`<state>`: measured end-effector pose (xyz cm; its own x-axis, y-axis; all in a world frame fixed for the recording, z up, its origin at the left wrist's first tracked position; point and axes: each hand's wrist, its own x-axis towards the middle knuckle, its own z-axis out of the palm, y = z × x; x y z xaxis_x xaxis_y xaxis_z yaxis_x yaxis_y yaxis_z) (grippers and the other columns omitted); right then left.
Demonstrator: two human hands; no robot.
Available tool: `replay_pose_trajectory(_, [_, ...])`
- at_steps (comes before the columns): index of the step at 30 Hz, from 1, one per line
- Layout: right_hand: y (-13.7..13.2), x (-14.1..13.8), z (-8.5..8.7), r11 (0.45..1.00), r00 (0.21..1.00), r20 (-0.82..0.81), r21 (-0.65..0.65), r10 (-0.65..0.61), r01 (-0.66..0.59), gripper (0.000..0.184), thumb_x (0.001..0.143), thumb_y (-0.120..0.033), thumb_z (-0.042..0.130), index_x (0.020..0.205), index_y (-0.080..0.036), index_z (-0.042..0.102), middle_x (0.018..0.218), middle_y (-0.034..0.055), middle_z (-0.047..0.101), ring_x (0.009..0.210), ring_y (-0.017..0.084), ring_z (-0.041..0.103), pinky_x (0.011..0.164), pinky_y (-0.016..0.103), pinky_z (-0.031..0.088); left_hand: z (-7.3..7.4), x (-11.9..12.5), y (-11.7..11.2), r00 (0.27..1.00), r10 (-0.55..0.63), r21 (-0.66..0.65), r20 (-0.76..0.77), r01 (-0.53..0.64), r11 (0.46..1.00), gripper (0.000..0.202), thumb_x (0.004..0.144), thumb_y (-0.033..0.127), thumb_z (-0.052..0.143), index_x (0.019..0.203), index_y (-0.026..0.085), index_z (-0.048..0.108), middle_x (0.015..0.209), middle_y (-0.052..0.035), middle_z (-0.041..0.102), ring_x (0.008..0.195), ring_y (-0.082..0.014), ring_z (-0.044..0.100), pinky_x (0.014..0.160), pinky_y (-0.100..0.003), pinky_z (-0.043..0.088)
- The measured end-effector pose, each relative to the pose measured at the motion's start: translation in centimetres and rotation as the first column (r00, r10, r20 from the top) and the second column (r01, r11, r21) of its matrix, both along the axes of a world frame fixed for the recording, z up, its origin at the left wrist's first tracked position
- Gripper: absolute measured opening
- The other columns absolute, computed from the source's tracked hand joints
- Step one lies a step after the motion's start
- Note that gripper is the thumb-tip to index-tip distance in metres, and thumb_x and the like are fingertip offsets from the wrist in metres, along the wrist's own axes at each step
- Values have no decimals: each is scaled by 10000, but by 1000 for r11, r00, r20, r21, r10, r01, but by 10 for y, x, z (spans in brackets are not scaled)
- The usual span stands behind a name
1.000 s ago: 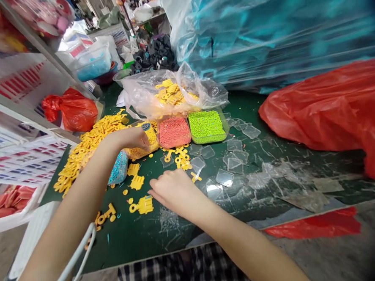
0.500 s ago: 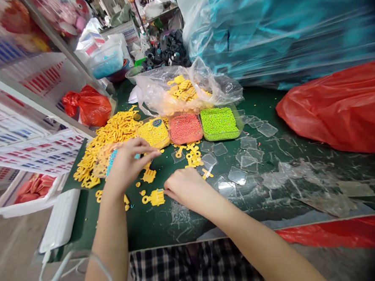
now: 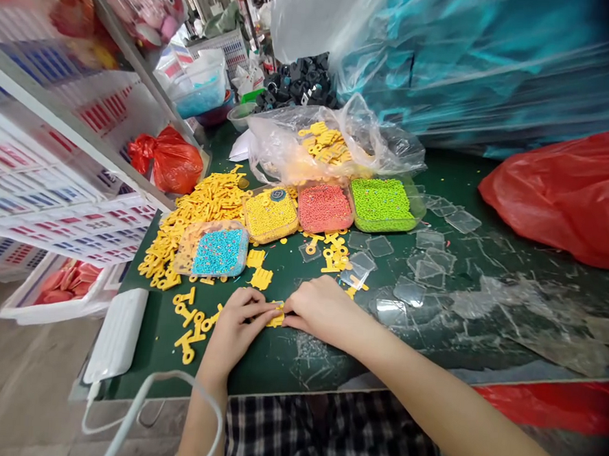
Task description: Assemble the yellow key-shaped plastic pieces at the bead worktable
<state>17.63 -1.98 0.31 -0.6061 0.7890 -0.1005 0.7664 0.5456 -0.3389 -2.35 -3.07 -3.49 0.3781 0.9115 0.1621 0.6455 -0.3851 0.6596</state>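
A small yellow plastic piece [image 3: 277, 318] lies low over the green tabletop, between the fingertips of both hands. My left hand [image 3: 239, 324] pinches its left and upper edge, thumb and index finger pressed together. From the other side, my right hand [image 3: 315, 308] has its curled fingers closed on the right edge. My fingers cover most of the piece. Just beyond my hands lie loose yellow pieces [image 3: 261, 278]. A clear tray of blue beads [image 3: 220, 252] stands behind my left hand, and yellow ring-ended parts [image 3: 189, 331] lie to its left.
Trays of yellow [image 3: 270, 215], red [image 3: 325, 208] and green beads [image 3: 383, 202] form a row behind. A heap of yellow parts [image 3: 203, 204] is at left. Clear plastic squares [image 3: 431, 267] lie at right, near a red bag [image 3: 569, 196]. A white power bank [image 3: 117, 333] sits at the left edge.
My left hand has come from over the blue bead tray down and right to the yellow piece, meeting my right hand. The whole view has shifted, with the table further right.
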Motion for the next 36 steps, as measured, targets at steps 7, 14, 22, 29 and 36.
replay_pose_trajectory(7, [1,-3,-1,1000,999,48,-17,2,-1,249,897,-423,620,901,-212,752,780,83,730,776,216,680,575,264,316,-4,1,-2,1000,-7,-10,11,7,1000,234,896,429,610,878,280,788,795,-39,621,791,-188,567,713,-320,485])
replay_pose_trajectory(14, [0,-3,-6,1000,999,33,-15,10,-10,251,902,-422,615,952,-218,752,801,79,735,791,217,684,574,275,300,-6,1,-1,999,5,-58,50,-2,998,234,891,450,611,926,301,788,790,-35,623,784,-187,569,703,-316,484])
replay_pose_trajectory(22, [1,-2,-4,1000,1000,31,1,2,-2,220,876,-406,655,858,-206,745,756,66,722,773,211,682,543,274,238,-3,1,-4,967,212,43,144,-220,975,220,862,432,649,896,266,790,795,-32,629,771,-177,584,699,-296,491])
replay_pose_trajectory(29, [1,-2,-6,999,999,27,-3,-35,35,259,855,-451,668,863,-204,745,764,63,723,740,200,662,541,274,216,-6,-2,-2,981,169,83,99,-178,981,197,868,399,651,896,265,791,790,-33,641,771,-176,589,706,-293,478])
replay_pose_trajectory(36, [5,0,-6,996,999,-11,84,-43,43,346,923,-477,562,892,-168,714,778,81,730,754,207,673,550,280,254,5,5,1,989,113,128,98,-125,984,230,876,424,633,875,251,785,771,-28,637,739,-168,595,672,-279,486])
